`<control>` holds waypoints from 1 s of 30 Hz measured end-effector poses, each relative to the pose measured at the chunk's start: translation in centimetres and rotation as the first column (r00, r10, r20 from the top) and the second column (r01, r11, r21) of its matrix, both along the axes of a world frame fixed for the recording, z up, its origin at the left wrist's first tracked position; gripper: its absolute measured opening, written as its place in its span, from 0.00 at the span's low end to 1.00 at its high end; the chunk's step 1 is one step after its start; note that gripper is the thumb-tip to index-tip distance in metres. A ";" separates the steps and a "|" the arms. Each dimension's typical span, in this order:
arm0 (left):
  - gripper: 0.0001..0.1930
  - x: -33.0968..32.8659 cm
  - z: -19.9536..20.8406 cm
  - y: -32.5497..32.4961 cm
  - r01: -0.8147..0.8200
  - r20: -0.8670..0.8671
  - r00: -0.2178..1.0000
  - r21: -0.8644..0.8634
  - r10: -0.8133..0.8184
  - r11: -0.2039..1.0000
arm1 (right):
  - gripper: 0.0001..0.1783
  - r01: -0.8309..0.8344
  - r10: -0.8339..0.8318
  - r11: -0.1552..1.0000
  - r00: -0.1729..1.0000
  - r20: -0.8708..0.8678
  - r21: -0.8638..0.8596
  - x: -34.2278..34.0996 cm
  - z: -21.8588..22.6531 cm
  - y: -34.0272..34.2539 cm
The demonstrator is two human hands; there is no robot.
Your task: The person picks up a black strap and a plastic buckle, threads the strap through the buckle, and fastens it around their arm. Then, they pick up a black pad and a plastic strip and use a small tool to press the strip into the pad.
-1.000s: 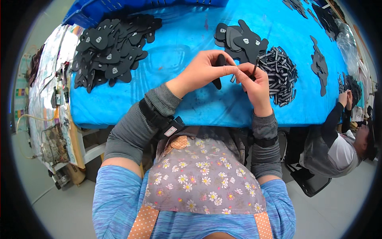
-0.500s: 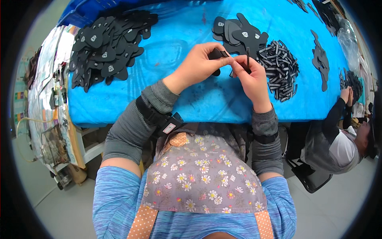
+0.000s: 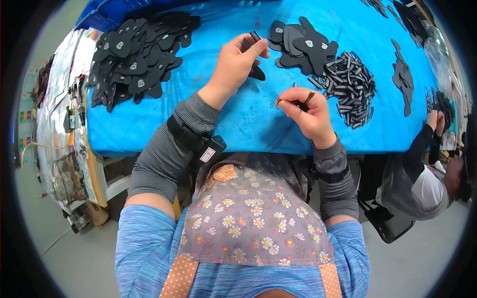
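Observation:
My left hand (image 3: 237, 62) is closed, its thumb and fingers pinching a black insole-shaped piece (image 3: 257, 73) whose dark end sticks out below the fingers. A small black-and-white striped tab (image 3: 255, 36) shows at the top of that grip. Lower and to the right, my right hand (image 3: 309, 113) is closed round a slim dark tool (image 3: 310, 97); its kind is mostly hidden by the fingers. Just beyond the right hand lies a heap of small striped tabs (image 3: 350, 82). Behind it are several black flat pieces (image 3: 303, 42) with white marks.
A large pile of black pieces (image 3: 129, 64) covers the far left of the blue tabletop (image 3: 198, 131). A blue crate (image 3: 107, 15) stands at the back left. More black pieces (image 3: 402, 79) lie at right, where another person (image 3: 417, 174) works at the table.
My hands have come apart. The left has moved up and left with the black piece and striped tab; the right has dropped slightly toward me with the slim tool.

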State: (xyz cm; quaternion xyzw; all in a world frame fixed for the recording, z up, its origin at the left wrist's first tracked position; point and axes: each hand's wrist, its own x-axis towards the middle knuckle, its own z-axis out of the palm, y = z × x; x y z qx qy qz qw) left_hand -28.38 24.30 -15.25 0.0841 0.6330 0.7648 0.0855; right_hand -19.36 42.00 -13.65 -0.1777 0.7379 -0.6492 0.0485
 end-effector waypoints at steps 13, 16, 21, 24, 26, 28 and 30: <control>0.13 1.5 1.1 0.3 0.171 0.035 0.984 0.114 -0.176 0.979 | 0.06 0.243 -0.214 0.933 0.968 0.135 -0.265 -0.9 -0.2 1.0; 0.14 1.6 1.2 0.2 0.187 0.017 0.982 0.122 -0.190 0.975 | 0.07 0.241 -0.210 0.931 0.968 0.138 -0.274 -0.9 -0.2 1.1; 0.14 1.7 1.4 0.2 0.196 0.001 0.980 0.122 -0.197 0.973 | 0.08 0.253 -0.208 0.920 0.962 0.174 -0.298 -0.8 0.0 1.0; 0.14 1.9 1.4 0.1 0.209 -0.004 0.978 0.123 -0.210 0.970 | 0.08 0.247 -0.208 0.924 0.965 0.159 -0.293 -0.9 -0.1 0.9; 0.13 1.9 1.4 0.2 0.224 -0.015 0.974 0.124 -0.224 0.967 | 0.08 0.245 -0.205 0.923 0.966 0.157 -0.298 -0.9 0.0 0.9; 0.13 2.0 1.6 0.2 0.238 -0.033 0.971 0.124 -0.235 0.963 | 0.08 0.241 -0.201 0.922 0.967 0.156 -0.304 -0.9 0.0 0.9; 0.12 2.1 1.6 0.3 0.249 -0.051 0.968 0.122 -0.244 0.961 | 0.08 0.228 -0.193 0.927 0.971 0.143 -0.298 -1.0 -0.1 1.0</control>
